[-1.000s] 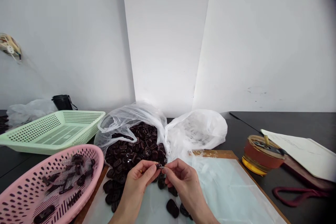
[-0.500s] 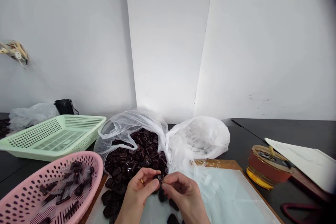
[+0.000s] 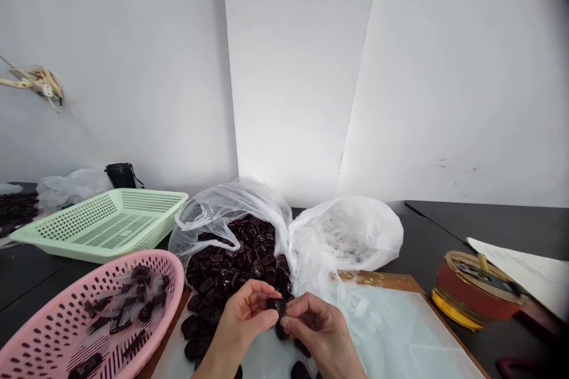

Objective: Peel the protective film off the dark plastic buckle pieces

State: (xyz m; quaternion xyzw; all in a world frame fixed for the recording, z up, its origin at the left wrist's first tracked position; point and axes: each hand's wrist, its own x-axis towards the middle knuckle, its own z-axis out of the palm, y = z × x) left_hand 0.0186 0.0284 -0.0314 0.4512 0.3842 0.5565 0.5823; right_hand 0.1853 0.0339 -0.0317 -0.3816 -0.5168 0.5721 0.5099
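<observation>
Between the fingertips of both hands is a small dark, glossy piece (image 3: 276, 307). My left hand (image 3: 249, 321), with a ring on one finger, pinches it from the left. My right hand (image 3: 317, 328) is closed at its right edge; whatever those fingertips grip is too small to make out. Behind my hands, a heap of similar dark pieces (image 3: 240, 254) spills out of a clear plastic bag (image 3: 222, 195). Beside it lies a white bag (image 3: 355, 231) of thin translucent strips. A few dark pieces rest on the pale board (image 3: 409, 331) under my hands.
At the left, a pink basket (image 3: 171, 308) holds dark pieces in clear wrapping. Behind it sits a light green basket (image 3: 57, 237), with a black cup (image 3: 121, 176) farther back. A round amber container (image 3: 475, 290) and white paper (image 3: 524, 266) lie at the right.
The whole view has shifted, so the surroundings appear farther right. The dark piece now shows more fully between my fingertips, and my left thumb and forefinger are slightly farther apart.
</observation>
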